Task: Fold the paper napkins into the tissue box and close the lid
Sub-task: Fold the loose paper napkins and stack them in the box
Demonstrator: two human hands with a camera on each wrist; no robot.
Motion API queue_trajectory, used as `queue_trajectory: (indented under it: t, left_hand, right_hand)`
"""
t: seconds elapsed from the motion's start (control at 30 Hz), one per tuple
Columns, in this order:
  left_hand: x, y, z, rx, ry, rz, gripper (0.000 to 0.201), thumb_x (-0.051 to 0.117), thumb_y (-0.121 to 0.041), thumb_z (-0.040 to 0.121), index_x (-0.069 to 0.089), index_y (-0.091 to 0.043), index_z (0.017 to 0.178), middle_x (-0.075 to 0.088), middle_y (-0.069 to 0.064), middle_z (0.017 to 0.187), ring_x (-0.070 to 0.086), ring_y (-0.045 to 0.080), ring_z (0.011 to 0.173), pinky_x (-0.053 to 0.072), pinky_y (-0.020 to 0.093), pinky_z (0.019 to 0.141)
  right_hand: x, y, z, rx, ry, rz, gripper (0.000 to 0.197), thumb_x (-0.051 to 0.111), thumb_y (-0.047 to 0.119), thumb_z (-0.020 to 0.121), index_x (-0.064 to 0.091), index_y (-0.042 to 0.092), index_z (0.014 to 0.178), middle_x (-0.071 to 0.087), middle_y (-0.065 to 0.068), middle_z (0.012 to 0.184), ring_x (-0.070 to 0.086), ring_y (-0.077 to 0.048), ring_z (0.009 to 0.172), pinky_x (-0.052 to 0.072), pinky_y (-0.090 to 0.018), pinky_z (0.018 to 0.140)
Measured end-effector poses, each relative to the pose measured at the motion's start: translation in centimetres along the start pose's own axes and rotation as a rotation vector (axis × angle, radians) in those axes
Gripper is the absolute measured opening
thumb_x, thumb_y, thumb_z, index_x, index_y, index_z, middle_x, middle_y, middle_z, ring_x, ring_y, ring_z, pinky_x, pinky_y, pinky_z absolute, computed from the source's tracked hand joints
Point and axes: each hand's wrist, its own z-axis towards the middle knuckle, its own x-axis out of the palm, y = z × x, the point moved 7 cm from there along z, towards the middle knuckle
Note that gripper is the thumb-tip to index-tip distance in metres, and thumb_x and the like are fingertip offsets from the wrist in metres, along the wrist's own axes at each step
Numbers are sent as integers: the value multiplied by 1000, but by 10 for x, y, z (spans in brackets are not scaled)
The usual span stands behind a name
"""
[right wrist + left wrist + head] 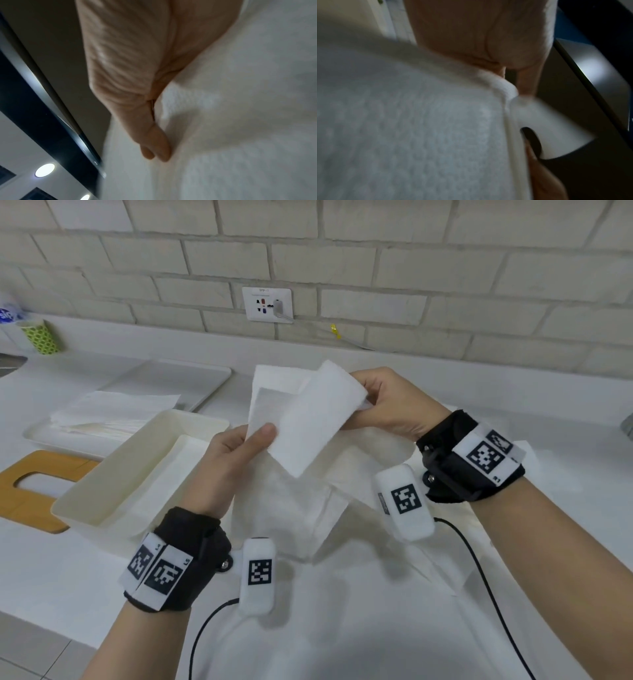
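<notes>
Both hands up over the worktop's middle, gripping one white napkin — left hand pinching its lower corner under the thumb, right hand clamped on its far end. Half-folded, held in the air above more loose napkins spread flat. Just to the left, tissue box open, paper lining its floor. Wooden lid lying flat near the left edge — beside the box, not on it.
</notes>
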Motion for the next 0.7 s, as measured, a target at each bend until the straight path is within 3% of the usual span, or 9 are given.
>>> queue_trajectory:
  t: [0.07, 0.13, 0.2, 0.3, 0.37, 0.47, 0.57, 0.63, 0.7]
  left_hand:
    - [-2, 2, 1, -15, -32, -17, 31, 72, -41, 74, 64, -20, 52, 63, -8, 58, 58, 6, 52, 45, 16, 52]
    - [-3, 3, 1, -21, -58, 0, 32, 72, -32, 79, 62, -18, 52, 60, -6, 56, 55, 7, 50, 43, 16, 49]
    - [-5, 5, 1, -26, -78, 18, 32, 67, -34, 80, 59, -16, 54, 57, -5, 55, 52, 8, 50, 41, 18, 49]
    - [-8, 7, 1, -23, -111, 70, 39, 65, -40, 78, 52, -20, 47, 47, -7, 51, 43, 8, 48, 31, 21, 48]
    - [-8, 8, 0, -20, -107, 90, 44, 68, -47, 74, 53, -12, 52, 47, -1, 56, 43, 13, 52, 31, 25, 51]
    - [-8, 9, -1, -43, -94, 113, 38, 67, -47, 75, 61, -14, 56, 57, -1, 60, 51, 14, 57, 37, 26, 54]
    - [-7, 11, -2, -64, -108, 77, 46, 66, -49, 73, 61, -4, 63, 59, 9, 67, 52, 20, 62, 37, 30, 59]
    - [-7, 13, -2, -90, -136, 28, 47, 69, -47, 73, 63, 0, 67, 59, 12, 69, 53, 21, 62, 38, 29, 59]
    - [-9, 16, -2, -129, -166, -24, 35, 69, -38, 80, 66, -7, 66, 63, 8, 66, 57, 19, 60, 42, 28, 58]
  right_hand:
    - [-4, -2, 0, -16, -41, -63, 41, 68, -14, 72, 63, 12, 103, 72, 10, 83, 59, 10, 80, 45, -9, 79]
    - [-4, -6, 2, -31, -72, -109, 32, 70, -8, 72, 63, -4, 103, 68, -7, 89, 58, 5, 83, 44, -12, 81]
    - [-3, -6, 3, -56, -104, -133, 29, 69, 3, 71, 61, 3, 99, 62, 1, 89, 57, 3, 85, 43, -16, 85]
    - [0, -4, 5, -99, -119, -144, 54, 68, 7, 70, 45, 32, 112, 55, 2, 106, 56, -7, 91, 42, -28, 92]
    - [6, 0, 6, -105, -59, -143, 64, 68, 6, 70, 39, 37, 119, 56, 2, 103, 54, -5, 85, 44, -21, 81]
    - [12, 1, 9, -97, -5, -235, 40, 63, 7, 73, 53, 31, 102, 59, 20, 89, 54, 7, 83, 40, -10, 74]
    - [8, -3, 12, -79, -81, -190, 27, 52, -3, 78, 61, 22, 80, 62, 14, 81, 57, 3, 77, 43, -13, 72]
    - [7, -5, 11, -77, -132, -107, 21, 53, -1, 81, 62, 17, 77, 63, 12, 74, 58, 0, 73, 45, -15, 70]
    - [6, -5, 11, -90, -162, -70, 14, 52, 1, 78, 61, 11, 82, 61, 9, 74, 55, 0, 71, 43, -13, 68]
